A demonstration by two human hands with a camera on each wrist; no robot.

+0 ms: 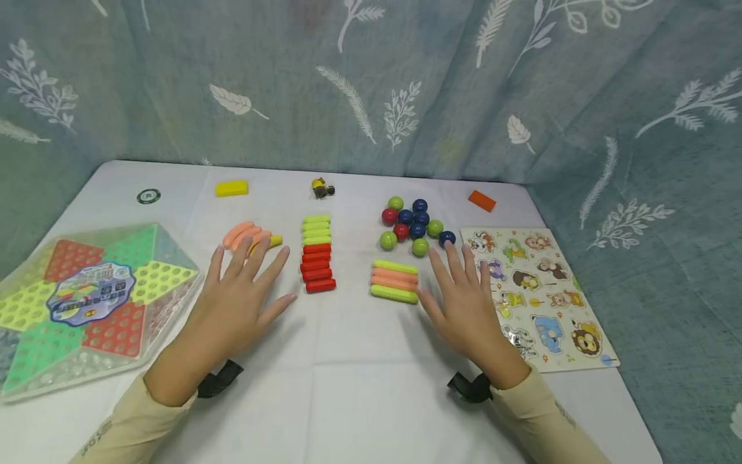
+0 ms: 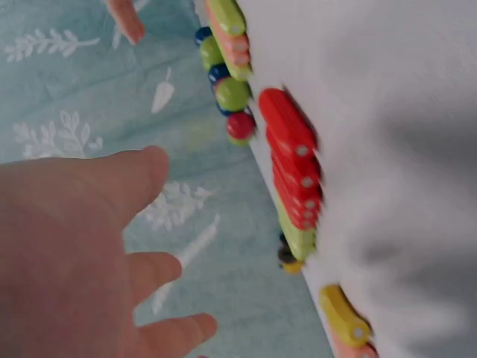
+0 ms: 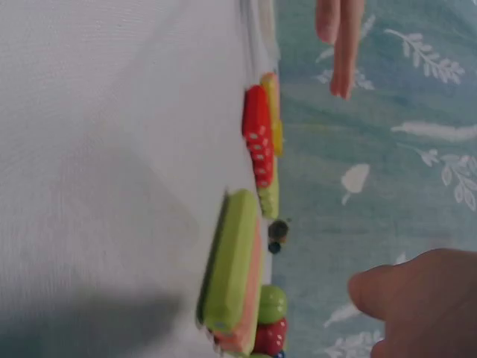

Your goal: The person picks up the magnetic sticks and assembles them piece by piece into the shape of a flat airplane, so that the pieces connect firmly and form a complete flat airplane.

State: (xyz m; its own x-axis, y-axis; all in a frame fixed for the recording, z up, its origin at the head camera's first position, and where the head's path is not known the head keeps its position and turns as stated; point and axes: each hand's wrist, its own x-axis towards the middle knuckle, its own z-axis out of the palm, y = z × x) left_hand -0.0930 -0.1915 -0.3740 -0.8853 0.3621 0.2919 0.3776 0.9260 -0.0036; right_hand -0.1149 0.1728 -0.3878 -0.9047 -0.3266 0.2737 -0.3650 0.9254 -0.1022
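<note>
My left hand (image 1: pixel 234 303) hovers over the table with its fingers spread, holding nothing. Its fingertips overlap the orange and yellow rods (image 1: pixel 246 235) in the head view. My right hand (image 1: pixel 466 309), also spread and empty, is held between a bundle of light-green and orange rods (image 1: pixel 394 281) and the animal sticker board (image 1: pixel 542 296). A column of red rods (image 1: pixel 316 267) and light-green rods (image 1: pixel 315 230) lies between the hands. Beyond the right hand sits a cluster of green, red and blue balls (image 1: pixel 417 225). In the left wrist view, the red rods (image 2: pixel 291 156) show close up.
A star-shaped Chinese checkers board (image 1: pixel 93 303) in clear packaging lies at the left. Along the back are a round black-and-white chip (image 1: pixel 149 196), a yellow block (image 1: pixel 231 188), a small bee-like figure (image 1: pixel 321 187) and an orange block (image 1: pixel 482 200). A patterned curtain (image 1: pixel 371 90) hangs behind the table.
</note>
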